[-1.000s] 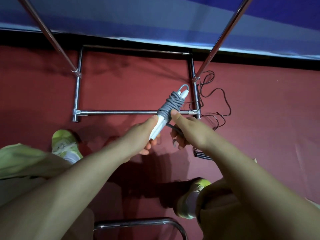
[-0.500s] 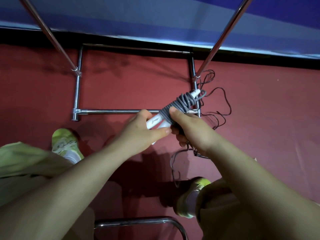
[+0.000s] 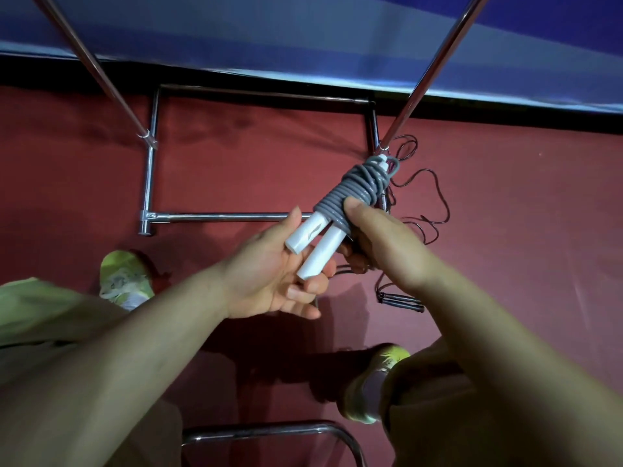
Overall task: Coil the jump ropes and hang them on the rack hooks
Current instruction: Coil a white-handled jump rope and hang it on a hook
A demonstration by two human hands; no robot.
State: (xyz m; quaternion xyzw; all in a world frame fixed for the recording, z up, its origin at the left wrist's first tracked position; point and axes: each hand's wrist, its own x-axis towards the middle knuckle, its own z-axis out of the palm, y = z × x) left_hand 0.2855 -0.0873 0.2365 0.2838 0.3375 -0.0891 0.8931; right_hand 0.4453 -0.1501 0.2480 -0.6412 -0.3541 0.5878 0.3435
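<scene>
A grey jump rope (image 3: 354,192) is wound in tight turns around its two white handles (image 3: 313,246), held above the floor at centre. My left hand (image 3: 269,278) cradles the lower ends of the handles in its palm and fingers. My right hand (image 3: 377,244) grips the grey coil from the right, thumb pressed on the turns. A second, black jump rope (image 3: 435,197) lies loose and uncoiled on the red floor to the right, its black handles (image 3: 401,301) below my right hand. The chrome rack (image 3: 229,216) stands ahead; its hooks are out of view.
The rack's base frame forms a rectangle on the red floor, with two slanted uprights (image 3: 435,65) rising toward me. A blue wall (image 3: 303,35) runs behind. My yellow-green shoes (image 3: 123,276) stand on the floor. A chrome tube (image 3: 269,431) curves at the bottom edge.
The bundle has swung so both white handle ends point down into my left palm. My left hand turned palm-up under them, and the trailing rope end is wound in.
</scene>
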